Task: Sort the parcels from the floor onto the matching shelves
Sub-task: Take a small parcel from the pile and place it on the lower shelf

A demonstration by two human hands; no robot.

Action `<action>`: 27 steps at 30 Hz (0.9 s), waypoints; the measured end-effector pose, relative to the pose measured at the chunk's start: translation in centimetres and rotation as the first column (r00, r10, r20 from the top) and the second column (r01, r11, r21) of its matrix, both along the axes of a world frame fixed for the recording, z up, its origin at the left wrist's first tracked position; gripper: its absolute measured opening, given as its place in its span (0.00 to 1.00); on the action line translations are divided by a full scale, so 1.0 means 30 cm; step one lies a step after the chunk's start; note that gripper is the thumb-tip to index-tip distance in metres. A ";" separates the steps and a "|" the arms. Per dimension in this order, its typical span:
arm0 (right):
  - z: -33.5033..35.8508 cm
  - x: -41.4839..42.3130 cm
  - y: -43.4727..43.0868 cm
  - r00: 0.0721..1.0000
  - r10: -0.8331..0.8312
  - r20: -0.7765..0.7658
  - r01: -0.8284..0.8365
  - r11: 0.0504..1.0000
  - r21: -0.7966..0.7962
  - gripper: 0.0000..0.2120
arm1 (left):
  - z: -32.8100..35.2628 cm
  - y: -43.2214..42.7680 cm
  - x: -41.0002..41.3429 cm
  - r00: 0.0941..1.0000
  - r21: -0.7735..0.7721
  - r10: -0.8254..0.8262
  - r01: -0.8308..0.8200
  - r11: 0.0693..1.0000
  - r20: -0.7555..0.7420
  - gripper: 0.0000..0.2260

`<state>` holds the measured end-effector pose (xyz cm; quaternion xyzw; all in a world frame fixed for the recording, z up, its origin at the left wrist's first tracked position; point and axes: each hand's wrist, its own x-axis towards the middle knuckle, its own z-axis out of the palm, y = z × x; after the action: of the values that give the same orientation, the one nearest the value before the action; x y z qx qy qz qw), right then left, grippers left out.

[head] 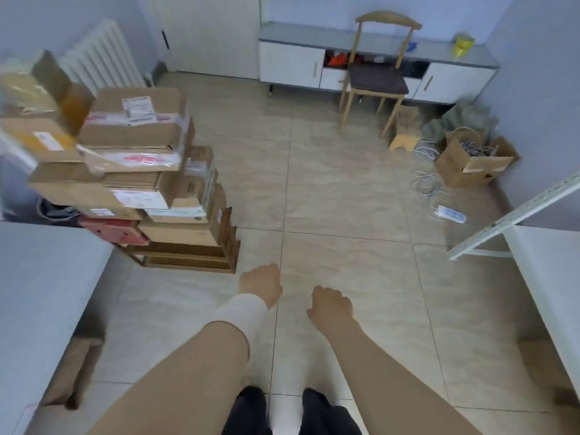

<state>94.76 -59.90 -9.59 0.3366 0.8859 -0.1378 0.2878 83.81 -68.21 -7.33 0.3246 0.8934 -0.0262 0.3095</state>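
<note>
Now both hands hang out in front, and both are empty. The left hand point(260, 287) shows its back to the camera, fingers curled loosely under and gripping nothing. The right hand point(331, 304) looks much the same: knuckles up, fingers loosely tucked, nothing pinched.

The stack of parcels point(141, 171) is the thing to watch. It stands on the tiled floor point(345, 199), ahead and to the left of both hands and well apart from them, with cardboard boxes piled unevenly on dark wooden crates point(188, 252) at its base. The left hand is the nearer of the two, and the right hand sits beyond it, further from the stack. Any reach therefore goes forward and leftward, with the left hand leading.

The top parcel point(135, 120), which has a white label on its lid, lies with its long side running across the view, roughly square to that line of reach. A two-handed grip on its short ends looks the likely call, and the person would probably have to step closer first.

As for the shelves, a pale shelf top point(47, 277) lies just on the near side of the stack. A second shelf point(552, 277), with a slotted metal upright point(518, 215), stands far across the floor from the stack. The labels are too blurred to tell which parcel belongs on which shelf.
</note>
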 end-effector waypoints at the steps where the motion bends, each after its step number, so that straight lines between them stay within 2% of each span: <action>1: -0.016 -0.054 -0.054 0.999 0.044 0.008 -0.044 0.999 -0.009 0.14 | -0.011 -0.070 -0.041 0.999 -0.003 0.054 -0.054 0.999 0.006 0.15; 9: -0.054 -0.447 -0.357 0.943 0.330 -0.039 -0.333 0.939 -0.090 0.15 | -0.048 -0.448 -0.290 0.934 -0.004 0.356 -0.356 0.934 0.034 0.14; 14: -0.013 -0.685 -0.411 0.882 0.454 -0.129 -0.463 0.885 -0.052 0.16 | -0.015 -0.536 -0.492 0.868 0.042 0.497 -0.497 0.867 0.011 0.14; 20: 0.123 -1.036 -0.395 0.828 0.481 -0.288 -0.504 0.864 -0.007 0.19 | 0.092 -0.535 -0.786 0.786 0.139 0.613 -0.600 0.788 -0.084 0.11; 25: 0.253 -1.293 -0.362 0.784 0.443 -0.434 -0.505 0.862 -0.032 0.18 | 0.241 -0.527 -1.029 0.691 0.272 0.705 -0.656 0.704 -0.159 0.14; 27: 0.284 -1.390 -0.358 0.785 0.408 -0.466 -0.494 0.867 -0.073 0.19 | 0.289 -0.536 -1.129 0.682 0.345 0.712 -0.635 0.691 -0.167 0.14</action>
<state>53.05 -70.63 -1.08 0.0454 0.9645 -0.2205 0.1379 49.93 -84.29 1.33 -0.0001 0.9799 0.1606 0.1181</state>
